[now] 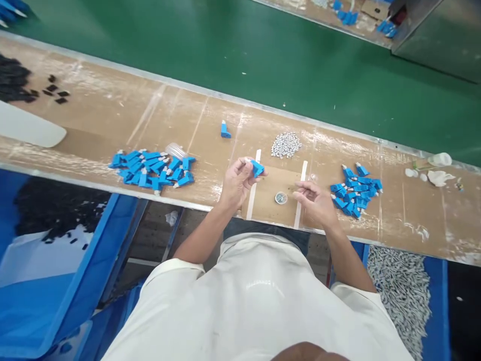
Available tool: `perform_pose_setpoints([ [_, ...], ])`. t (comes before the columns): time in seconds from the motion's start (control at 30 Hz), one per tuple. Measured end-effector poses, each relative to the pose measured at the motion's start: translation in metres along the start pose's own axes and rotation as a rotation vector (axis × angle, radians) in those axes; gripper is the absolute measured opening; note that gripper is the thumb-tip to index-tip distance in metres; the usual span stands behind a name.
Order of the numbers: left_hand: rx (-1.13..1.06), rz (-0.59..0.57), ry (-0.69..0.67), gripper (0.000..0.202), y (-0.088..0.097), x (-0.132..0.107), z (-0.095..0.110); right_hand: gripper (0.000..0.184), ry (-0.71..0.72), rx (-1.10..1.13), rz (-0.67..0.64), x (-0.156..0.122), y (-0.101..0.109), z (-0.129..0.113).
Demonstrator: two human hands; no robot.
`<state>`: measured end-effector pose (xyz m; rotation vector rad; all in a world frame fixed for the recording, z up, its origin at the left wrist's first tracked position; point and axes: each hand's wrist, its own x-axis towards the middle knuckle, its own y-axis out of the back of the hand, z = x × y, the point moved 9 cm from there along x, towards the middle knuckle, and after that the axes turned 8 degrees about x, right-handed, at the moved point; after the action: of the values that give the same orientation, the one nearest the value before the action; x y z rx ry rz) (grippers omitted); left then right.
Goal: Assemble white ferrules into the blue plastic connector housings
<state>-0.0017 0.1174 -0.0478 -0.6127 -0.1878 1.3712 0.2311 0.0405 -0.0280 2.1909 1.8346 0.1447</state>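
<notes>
A blue plastic part with a white tip (257, 169) is pinched between the thumb and fingers of my left hand (236, 183), just above the bench. My right hand (315, 200) is to the right of a small round clear dish (280, 198), which holds tiny shiny pieces. Its thumb and fingertips are drawn close together; anything between them is too small to make out. Beyond both hands lies a pile of small grey metal pieces (286, 145). A single blue part (225, 130) rests on the bench, farther off than my left hand.
Blue parts are heaped at left (150, 169) and at right (355, 190) on the cardboard-covered bench (180, 115). Two white strips (253, 185) flank the dish. Black pieces (15, 77) lie far left. Below the bench are blue bins (90, 250), one with grey metal pieces (400, 286).
</notes>
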Motion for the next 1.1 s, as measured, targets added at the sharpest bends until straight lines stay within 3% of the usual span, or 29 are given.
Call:
perform_pose_setpoints([
  [0.1, 0.01, -0.013, 0.01, 0.055, 0.0, -0.005, -0.012, 0.047, -0.073, 0.082, -0.067, -0.003, -0.023, 0.019],
  [0.2, 0.016, -0.019, 0.02, 0.054, 0.001, -0.006, -0.016, 0.042, -0.096, 0.109, -0.063, -0.001, -0.029, 0.024],
  [0.4, 0.007, -0.009, 0.023, 0.051, 0.008, -0.005, -0.02, 0.027, 0.056, -0.013, -0.039, -0.004, -0.028, 0.002],
  [0.6, 0.005, -0.005, 0.028, 0.048, 0.011, -0.007, -0.024, 0.017, 0.226, -0.119, -0.137, -0.015, -0.044, -0.019],
  [0.83, 0.005, 0.011, 0.077, 0.041, 0.015, -0.012, -0.03, 0.017, 0.33, -0.179, -0.029, -0.015, -0.035, -0.025],
  [1.1, -0.015, 0.008, 0.161, 0.039, 0.012, -0.02, -0.035, 0.022, 0.239, -0.11, -0.026, -0.015, -0.034, -0.017],
])
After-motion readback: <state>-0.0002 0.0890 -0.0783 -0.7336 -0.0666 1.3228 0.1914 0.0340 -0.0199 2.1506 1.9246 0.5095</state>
